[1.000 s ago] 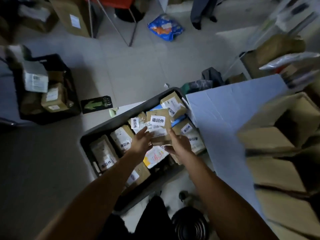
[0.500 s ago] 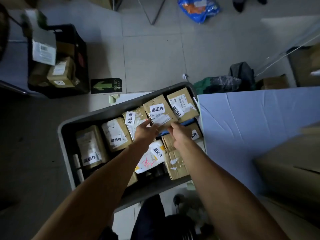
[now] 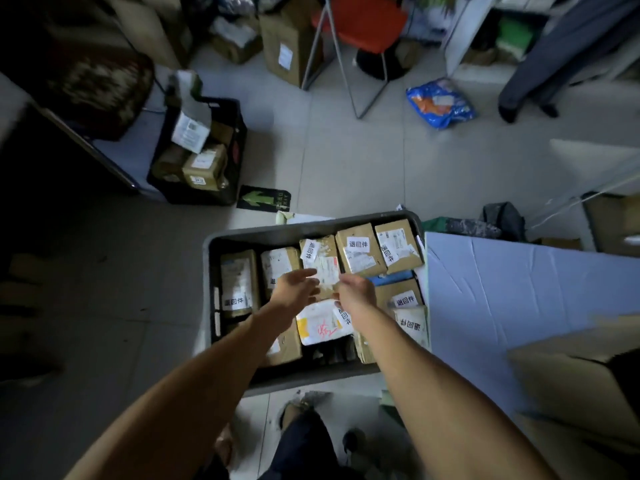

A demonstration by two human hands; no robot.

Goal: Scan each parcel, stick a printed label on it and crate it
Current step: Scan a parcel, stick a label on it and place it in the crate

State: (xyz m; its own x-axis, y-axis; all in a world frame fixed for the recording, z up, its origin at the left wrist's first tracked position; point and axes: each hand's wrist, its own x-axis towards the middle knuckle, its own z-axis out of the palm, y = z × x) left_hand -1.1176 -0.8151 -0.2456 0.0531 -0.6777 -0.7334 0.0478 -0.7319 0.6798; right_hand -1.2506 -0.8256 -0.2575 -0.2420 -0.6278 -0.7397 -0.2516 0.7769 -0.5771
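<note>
A grey crate (image 3: pixel 304 230) in front of me holds several brown parcels, most with a white printed label. The parcel with the label on top (image 3: pixel 360 250) lies flat in the crate's back row, between two other labelled boxes. My left hand (image 3: pixel 296 286) hovers over the middle of the crate with its fingers spread and holds nothing. My right hand (image 3: pixel 357 289) hangs beside it, just below that parcel and apart from it, also holding nothing. A white mailer with red writing (image 3: pixel 320 323) lies under my wrists.
A table under a pale blue sheet (image 3: pixel 519 289) adjoins the crate on the right, with a cardboard box (image 3: pixel 571 386) near me. A black crate of parcels (image 3: pixel 227 183) stands at the left. Farther back are a red chair (image 3: pixel 360 26), a blue bag (image 3: pixel 440 102) and a person's legs (image 3: pixel 540 64).
Both hands carried the labelled parcel over the crate, set it in the back row and let go. They now hover a little nearer to me, holding nothing.
</note>
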